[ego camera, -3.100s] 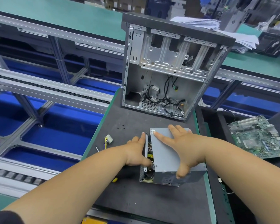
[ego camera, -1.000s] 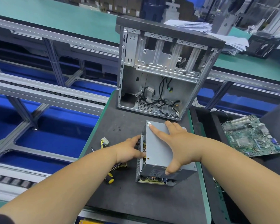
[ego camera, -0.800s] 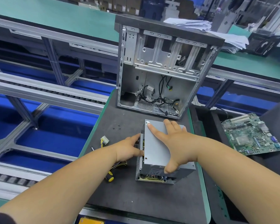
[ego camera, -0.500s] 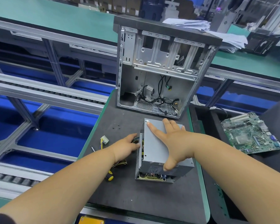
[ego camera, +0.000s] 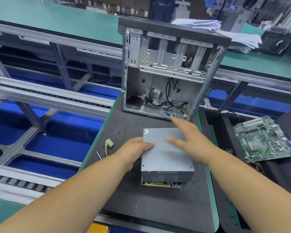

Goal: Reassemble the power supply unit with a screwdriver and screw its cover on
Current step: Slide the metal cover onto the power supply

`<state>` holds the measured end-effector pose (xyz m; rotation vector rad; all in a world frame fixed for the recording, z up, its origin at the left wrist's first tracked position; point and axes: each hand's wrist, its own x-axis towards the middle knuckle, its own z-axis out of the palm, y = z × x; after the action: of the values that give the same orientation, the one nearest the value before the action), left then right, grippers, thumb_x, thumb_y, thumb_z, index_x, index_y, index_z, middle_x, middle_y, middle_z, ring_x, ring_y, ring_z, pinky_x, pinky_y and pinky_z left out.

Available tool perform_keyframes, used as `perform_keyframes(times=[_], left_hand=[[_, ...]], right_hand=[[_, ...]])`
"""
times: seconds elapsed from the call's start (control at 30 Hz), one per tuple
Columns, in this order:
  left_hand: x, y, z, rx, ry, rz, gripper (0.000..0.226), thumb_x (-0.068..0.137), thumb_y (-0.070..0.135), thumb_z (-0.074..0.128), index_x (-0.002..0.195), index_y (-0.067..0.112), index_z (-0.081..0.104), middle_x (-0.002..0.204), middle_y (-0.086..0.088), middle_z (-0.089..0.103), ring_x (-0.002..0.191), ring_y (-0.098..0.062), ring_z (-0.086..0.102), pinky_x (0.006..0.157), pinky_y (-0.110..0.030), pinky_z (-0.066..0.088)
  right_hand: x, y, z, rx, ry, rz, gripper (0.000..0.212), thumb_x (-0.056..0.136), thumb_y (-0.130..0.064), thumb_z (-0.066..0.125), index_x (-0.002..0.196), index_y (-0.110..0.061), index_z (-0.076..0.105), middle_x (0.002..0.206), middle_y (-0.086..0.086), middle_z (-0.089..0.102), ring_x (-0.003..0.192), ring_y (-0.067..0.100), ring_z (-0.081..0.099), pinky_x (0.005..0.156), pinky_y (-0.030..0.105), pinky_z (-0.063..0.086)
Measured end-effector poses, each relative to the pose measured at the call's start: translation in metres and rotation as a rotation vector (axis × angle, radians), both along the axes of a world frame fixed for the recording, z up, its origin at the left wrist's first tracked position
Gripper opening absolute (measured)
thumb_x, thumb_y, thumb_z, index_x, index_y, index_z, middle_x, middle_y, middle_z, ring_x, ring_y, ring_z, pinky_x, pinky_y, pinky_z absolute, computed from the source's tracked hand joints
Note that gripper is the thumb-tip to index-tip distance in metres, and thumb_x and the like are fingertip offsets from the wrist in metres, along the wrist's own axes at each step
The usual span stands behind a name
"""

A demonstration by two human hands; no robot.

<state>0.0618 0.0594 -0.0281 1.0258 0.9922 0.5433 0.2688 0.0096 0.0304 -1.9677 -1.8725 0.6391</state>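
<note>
Far left: grey conveyor rails (ego camera: 45, 96) over blue flooring. Nearer the middle, on the left part of the dark work mat (ego camera: 158, 204): a thin screwdriver shaft (ego camera: 98, 154) and, just beside it, a white connector with yellow wires (ego camera: 109, 143); a little farther off, a few small black screws (ego camera: 122, 132).

Centre of the mat: grey power supply unit (ego camera: 166, 158), cover on top, circuit board showing through the near end. Against its left side, the left hand (ego camera: 135, 151), thumb laid over the top left edge, fingers hidden down the side; apparently gripping the unit, though not fully clear. Above the unit's right and far part, the right hand (ego camera: 190, 140), flat, fingers spread and loose, blurred, holding nothing; contact with the cover could not be told.

Behind the unit, at the mat's far end: an open computer case (ego camera: 171, 64), upright, loose black cables at its bottom. Far right, well apart from the unit: a green motherboard (ego camera: 265, 140) on a dark tray.
</note>
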Motion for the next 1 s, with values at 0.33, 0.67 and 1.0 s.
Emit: perform_keyframes(times=[0.33, 0.67, 1.0], left_hand=[[0.008, -0.001, 0.007, -0.110, 0.100, 0.095, 0.014, 0.095, 0.013, 0.061, 0.107, 0.008, 0.065, 0.103, -0.009, 0.073, 0.092, -0.026, 0.069, 0.077, -0.037, 0.056], [0.019, -0.001, 0.014, -0.172, 0.133, 0.157, 0.006, 0.097, 0.015, 0.057, 0.101, 0.010, 0.059, 0.099, -0.012, 0.072, 0.089, -0.030, 0.069, 0.075, -0.043, 0.056], [0.026, 0.001, 0.020, -0.203, 0.213, 0.184, 0.006, 0.097, 0.016, 0.059, 0.098, 0.010, 0.059, 0.091, -0.010, 0.071, 0.081, -0.029, 0.069, 0.073, -0.047, 0.056]], right_hand=[[0.019, -0.019, -0.029, -0.393, 0.505, -0.502, 0.054, 0.093, -0.067, 0.040, 0.114, -0.022, 0.059, 0.118, 0.001, 0.060, 0.112, 0.024, 0.055, 0.094, 0.036, 0.039], [0.004, -0.014, -0.021, -0.163, 0.100, -0.353, 0.046, 0.107, -0.035, 0.032, 0.068, -0.014, 0.044, 0.072, -0.002, 0.040, 0.071, 0.022, 0.044, 0.060, 0.030, 0.029], [-0.002, -0.015, -0.014, -0.403, 0.738, -0.654, 0.059, 0.105, -0.043, 0.035, 0.151, -0.008, 0.029, 0.155, 0.010, 0.034, 0.140, 0.032, 0.034, 0.109, 0.041, 0.028]])
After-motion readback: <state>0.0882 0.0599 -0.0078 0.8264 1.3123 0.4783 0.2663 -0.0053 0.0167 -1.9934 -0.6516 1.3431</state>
